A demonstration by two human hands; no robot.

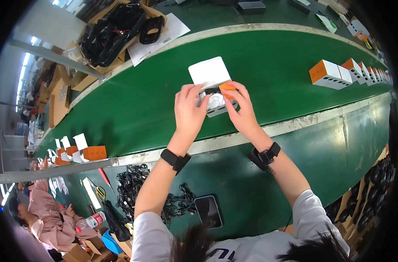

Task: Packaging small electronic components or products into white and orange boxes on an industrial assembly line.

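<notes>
Both my hands are on a small white box (216, 107) with an orange side that sits on the green conveyor belt (269, 65). Its white lid (210, 72) stands open toward the far side. My left hand (189, 109) grips the box's left side, fingers over the rim. My right hand (240, 109) holds the right side, fingertips on the orange flap (227, 86). Inside the box I see a black cable and something white.
Closed orange-and-white boxes (330, 74) line the belt to the right, and more open ones (83, 150) lie at the left. A carton of black cables (113, 32) stands beyond the belt. Loose black cables (135, 185), a dark phone (207, 211), scissors and another person (46, 218) are near me.
</notes>
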